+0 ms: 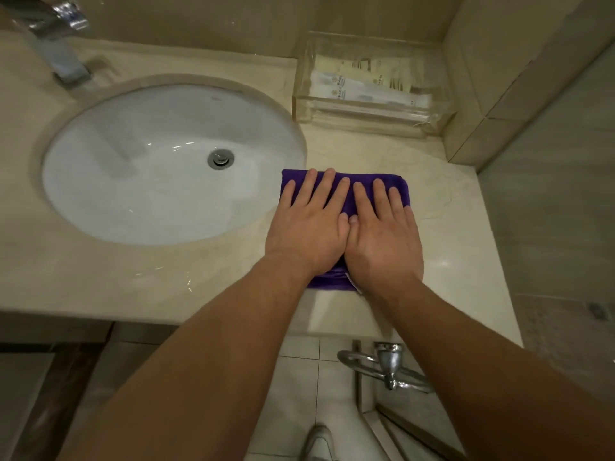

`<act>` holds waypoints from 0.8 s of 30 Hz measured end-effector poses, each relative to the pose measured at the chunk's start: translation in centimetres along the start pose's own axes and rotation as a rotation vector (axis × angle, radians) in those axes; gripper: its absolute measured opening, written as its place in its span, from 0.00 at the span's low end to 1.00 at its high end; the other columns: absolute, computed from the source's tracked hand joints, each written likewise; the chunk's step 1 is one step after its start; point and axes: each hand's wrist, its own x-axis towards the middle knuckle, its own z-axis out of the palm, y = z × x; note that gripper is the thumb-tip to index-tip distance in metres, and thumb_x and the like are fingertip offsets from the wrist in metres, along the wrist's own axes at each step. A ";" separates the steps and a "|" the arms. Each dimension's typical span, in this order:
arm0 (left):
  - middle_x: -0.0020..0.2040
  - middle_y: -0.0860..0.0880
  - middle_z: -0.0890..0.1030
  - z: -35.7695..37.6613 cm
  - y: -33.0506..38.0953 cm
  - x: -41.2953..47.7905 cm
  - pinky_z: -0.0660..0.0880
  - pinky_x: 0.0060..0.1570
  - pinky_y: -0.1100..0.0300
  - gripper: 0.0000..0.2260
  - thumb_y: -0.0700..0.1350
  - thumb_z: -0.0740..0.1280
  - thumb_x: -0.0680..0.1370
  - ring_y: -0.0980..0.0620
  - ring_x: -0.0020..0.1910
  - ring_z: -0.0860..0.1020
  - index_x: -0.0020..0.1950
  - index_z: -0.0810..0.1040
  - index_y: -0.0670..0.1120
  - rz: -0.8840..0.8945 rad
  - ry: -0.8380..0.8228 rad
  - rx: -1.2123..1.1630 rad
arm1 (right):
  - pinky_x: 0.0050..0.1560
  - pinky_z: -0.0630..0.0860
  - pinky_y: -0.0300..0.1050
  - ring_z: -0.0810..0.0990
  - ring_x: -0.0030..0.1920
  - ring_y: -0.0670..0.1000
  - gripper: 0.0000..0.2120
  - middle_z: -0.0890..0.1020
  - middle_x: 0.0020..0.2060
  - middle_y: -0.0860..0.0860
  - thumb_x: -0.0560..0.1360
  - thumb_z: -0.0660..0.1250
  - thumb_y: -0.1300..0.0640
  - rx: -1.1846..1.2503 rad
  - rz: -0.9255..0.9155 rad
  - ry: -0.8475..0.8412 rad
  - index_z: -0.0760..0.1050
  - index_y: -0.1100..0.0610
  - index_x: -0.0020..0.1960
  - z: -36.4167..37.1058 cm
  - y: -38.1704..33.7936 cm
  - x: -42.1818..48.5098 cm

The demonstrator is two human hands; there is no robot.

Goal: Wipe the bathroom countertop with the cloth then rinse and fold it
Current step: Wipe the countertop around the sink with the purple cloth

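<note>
A purple cloth (397, 184) lies folded flat on the beige marble countertop (459, 234), just right of the sink. My left hand (307, 224) and my right hand (382, 234) lie side by side on top of it, palms down, fingers straight and spread. Both press on the cloth, and most of it is hidden under them. Only its far edge, its corners and a strip near my wrists show.
A white oval sink (100, 181) with a metal drain (220, 158) fills the counter's left part. A chrome faucet (56, 44) stands at the back left. A clear box of toiletry packets (366, 84) sits at the back right. Below the counter edge hangs a chrome valve (389, 364).
</note>
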 end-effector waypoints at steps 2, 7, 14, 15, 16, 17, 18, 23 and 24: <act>0.82 0.49 0.47 0.0 -0.1 -1.0 0.42 0.77 0.47 0.26 0.55 0.44 0.83 0.48 0.80 0.43 0.81 0.46 0.52 0.006 -0.007 -0.008 | 0.79 0.42 0.51 0.42 0.80 0.52 0.27 0.45 0.81 0.50 0.83 0.41 0.47 -0.005 0.007 0.000 0.43 0.48 0.82 0.2 -0.4 -1.0; 0.82 0.50 0.45 -0.2 -0.8 -3.4 0.40 0.77 0.47 0.26 0.55 0.43 0.83 0.48 0.80 0.41 0.81 0.45 0.52 0.026 -0.029 -0.026 | 0.79 0.42 0.51 0.41 0.80 0.52 0.27 0.45 0.81 0.50 0.84 0.42 0.46 -0.008 0.026 0.002 0.43 0.48 0.82 0.6 -1.5 -3.3; 0.82 0.49 0.45 -0.3 -1.8 -6.2 0.41 0.77 0.47 0.26 0.54 0.43 0.83 0.48 0.80 0.42 0.81 0.45 0.51 0.046 -0.029 -0.022 | 0.79 0.42 0.50 0.42 0.80 0.52 0.27 0.46 0.81 0.50 0.84 0.42 0.46 -0.023 0.045 0.000 0.44 0.48 0.82 0.9 -3.3 -5.8; 0.82 0.49 0.45 -0.3 -2.0 -6.5 0.41 0.77 0.47 0.26 0.54 0.43 0.83 0.48 0.80 0.42 0.81 0.45 0.51 0.048 -0.030 -0.023 | 0.79 0.42 0.50 0.42 0.80 0.52 0.27 0.45 0.81 0.51 0.84 0.42 0.46 -0.029 0.049 -0.003 0.44 0.48 0.82 0.9 -3.6 -6.0; 0.82 0.49 0.45 -0.3 -2.2 -6.8 0.41 0.77 0.47 0.26 0.54 0.44 0.83 0.48 0.80 0.42 0.81 0.45 0.51 0.051 -0.027 -0.025 | 0.79 0.42 0.50 0.42 0.80 0.52 0.27 0.45 0.81 0.51 0.84 0.42 0.46 -0.033 0.052 -0.003 0.43 0.48 0.82 1.0 -3.9 -6.3; 0.82 0.49 0.45 -0.3 -2.4 -7.2 0.41 0.77 0.47 0.26 0.54 0.44 0.83 0.48 0.80 0.42 0.81 0.46 0.51 0.054 -0.024 -0.027 | 0.79 0.42 0.50 0.42 0.80 0.52 0.27 0.45 0.81 0.51 0.84 0.42 0.46 -0.034 0.054 -0.001 0.43 0.48 0.82 1.2 -4.2 -6.6; 0.82 0.49 0.46 -0.3 -2.7 -7.5 0.40 0.77 0.47 0.26 0.54 0.44 0.83 0.48 0.80 0.42 0.81 0.46 0.51 0.057 -0.021 -0.028 | 0.79 0.42 0.50 0.42 0.80 0.52 0.27 0.45 0.81 0.50 0.84 0.42 0.46 -0.032 0.055 0.002 0.43 0.48 0.82 1.3 -4.4 -6.8; 0.82 0.49 0.45 -0.4 -3.8 -8.9 0.40 0.77 0.47 0.26 0.54 0.44 0.84 0.48 0.80 0.42 0.81 0.46 0.51 0.065 -0.019 -0.033 | 0.79 0.43 0.51 0.42 0.80 0.52 0.27 0.46 0.81 0.50 0.84 0.41 0.45 -0.041 0.058 0.004 0.43 0.47 0.82 1.6 -5.8 -7.8; 0.82 0.50 0.45 -0.5 -4.1 -9.1 0.40 0.77 0.48 0.26 0.54 0.44 0.84 0.48 0.80 0.42 0.81 0.46 0.51 0.066 -0.019 -0.032 | 0.79 0.43 0.51 0.42 0.80 0.52 0.27 0.46 0.81 0.50 0.83 0.41 0.45 -0.043 0.055 0.005 0.43 0.47 0.82 1.7 -6.2 -8.0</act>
